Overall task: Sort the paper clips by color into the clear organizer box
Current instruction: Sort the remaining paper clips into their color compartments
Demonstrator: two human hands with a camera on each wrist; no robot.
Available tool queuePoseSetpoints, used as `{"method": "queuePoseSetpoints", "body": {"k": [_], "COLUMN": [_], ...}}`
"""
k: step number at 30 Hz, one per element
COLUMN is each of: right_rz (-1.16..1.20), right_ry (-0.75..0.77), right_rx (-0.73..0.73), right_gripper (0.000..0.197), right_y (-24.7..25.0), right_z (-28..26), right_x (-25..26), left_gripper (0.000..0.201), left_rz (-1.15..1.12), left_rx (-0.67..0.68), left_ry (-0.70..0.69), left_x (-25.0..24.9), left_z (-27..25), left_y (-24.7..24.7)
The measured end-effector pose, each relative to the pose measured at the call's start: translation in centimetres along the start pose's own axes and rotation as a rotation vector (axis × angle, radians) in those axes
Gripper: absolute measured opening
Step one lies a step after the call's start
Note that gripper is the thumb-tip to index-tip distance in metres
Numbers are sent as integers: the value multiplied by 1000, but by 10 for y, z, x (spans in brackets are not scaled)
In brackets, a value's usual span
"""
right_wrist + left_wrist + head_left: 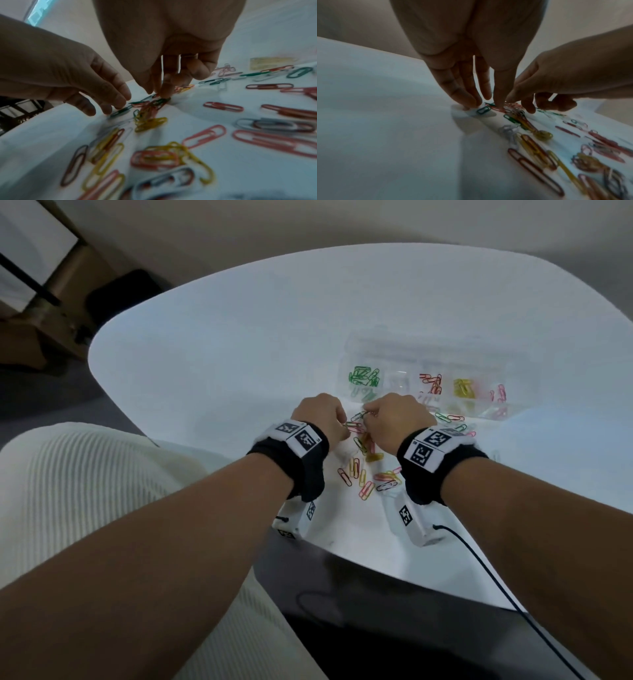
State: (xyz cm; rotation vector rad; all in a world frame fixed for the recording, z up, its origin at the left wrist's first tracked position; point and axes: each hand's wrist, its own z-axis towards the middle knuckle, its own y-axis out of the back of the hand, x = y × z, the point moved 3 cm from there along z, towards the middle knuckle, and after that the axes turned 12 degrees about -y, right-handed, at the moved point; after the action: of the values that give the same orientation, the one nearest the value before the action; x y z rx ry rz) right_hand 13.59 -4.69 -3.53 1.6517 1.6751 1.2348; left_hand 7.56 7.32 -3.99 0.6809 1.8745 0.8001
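The clear organizer box [442, 350] stands at the back right of the white table [222, 344]. Its compartments hold green clips [363, 376], red clips [432, 382], yellow clips [462, 387] and pink clips [500, 393]. Loose mixed clips [363, 470] lie in front of it, under both hands. My left hand [485, 104] reaches down with straight fingers, its tips resting on a green clip [483, 109] and the table. My right hand [159, 93] pinches the top of a tangle of green, red and yellow clips [150, 106] between thumb and forefinger.
More loose clips [452, 419] lie between my right hand and the box. The table's near edge [376, 570] curves just behind my wrists. A black cable [496, 583] trails from the right wrist unit. A dark chair [126, 292] stands beyond the table's left side.
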Motion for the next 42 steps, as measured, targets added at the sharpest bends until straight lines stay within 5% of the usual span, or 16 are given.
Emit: {"method": "queuePoseSetpoints", "body": {"k": [9, 17, 22, 25, 31, 38, 42], "right_rz": [-23, -39, -100, -106, -24, 38, 410], "right_ry": [37, 66, -27, -89, -144, -122, -141], "right_rx": [-64, -54, -48, 7, 35, 42, -33], "right_gripper": [20, 28, 14, 22, 38, 31, 25], "right_y": [1, -8, -8, -8, -13, -14, -9], "right_z": [2, 6, 12, 13, 10, -2, -13], "right_x": [-5, 3, -8, -14, -30, -43, -58], "left_gripper": [26, 37, 20, 20, 14, 24, 9], "left_rz": [168, 186, -74, -217, -234, -72, 10], "left_rx": [23, 77, -17, -63, 8, 85, 61], "left_ry": [-113, -18, 97, 145, 112, 3, -62], "left_x": [-2, 0, 3, 3, -3, -17, -14], "left_z": [-1, -5, 1, 4, 4, 0, -5], "left_y": [-6, -5, 5, 8, 1, -10, -12]}}
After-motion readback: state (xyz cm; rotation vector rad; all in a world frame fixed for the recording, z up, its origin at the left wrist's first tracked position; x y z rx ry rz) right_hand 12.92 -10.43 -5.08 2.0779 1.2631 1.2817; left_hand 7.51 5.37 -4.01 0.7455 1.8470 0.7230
